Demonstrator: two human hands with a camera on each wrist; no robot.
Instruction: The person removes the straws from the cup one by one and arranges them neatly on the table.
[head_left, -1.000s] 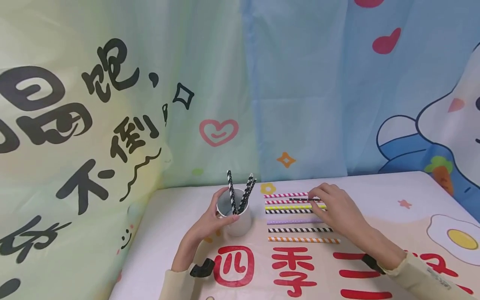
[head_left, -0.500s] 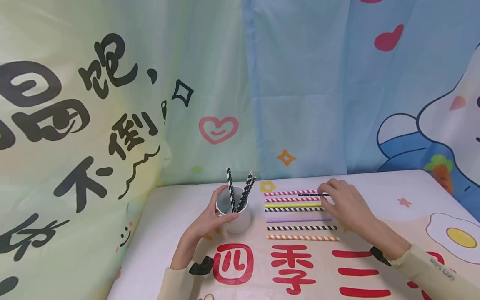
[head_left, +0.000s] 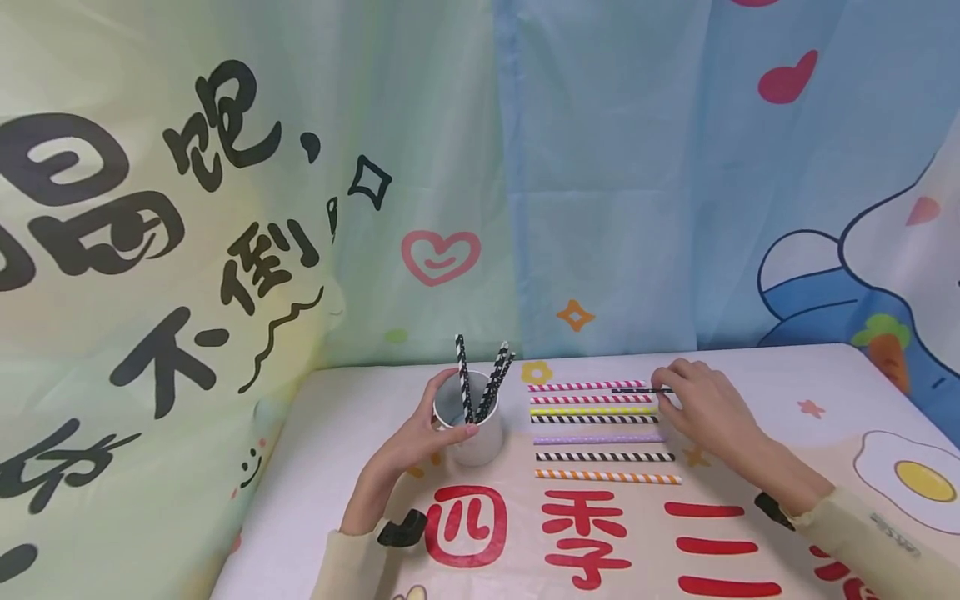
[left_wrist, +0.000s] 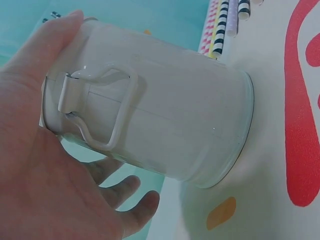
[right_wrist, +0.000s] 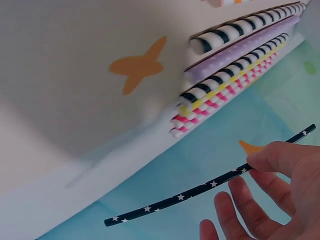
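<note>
Fingers (right_wrist: 245, 197) of the right hand (head_left: 708, 408) pinch a black starred straw (right_wrist: 181, 197) that juts past them both ways, near the bench's (head_left: 787, 383) far edge. The left hand (head_left: 416, 435) grips a white mug (head_left: 482, 446) nearer the left edge.

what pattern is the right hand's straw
White stars on a dark straw, clearest in the right wrist view.

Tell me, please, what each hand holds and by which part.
Left grip: white cylindrical mug, by its upper wall. Right grip: slim black straw with white stars, pinched partway along.
</note>
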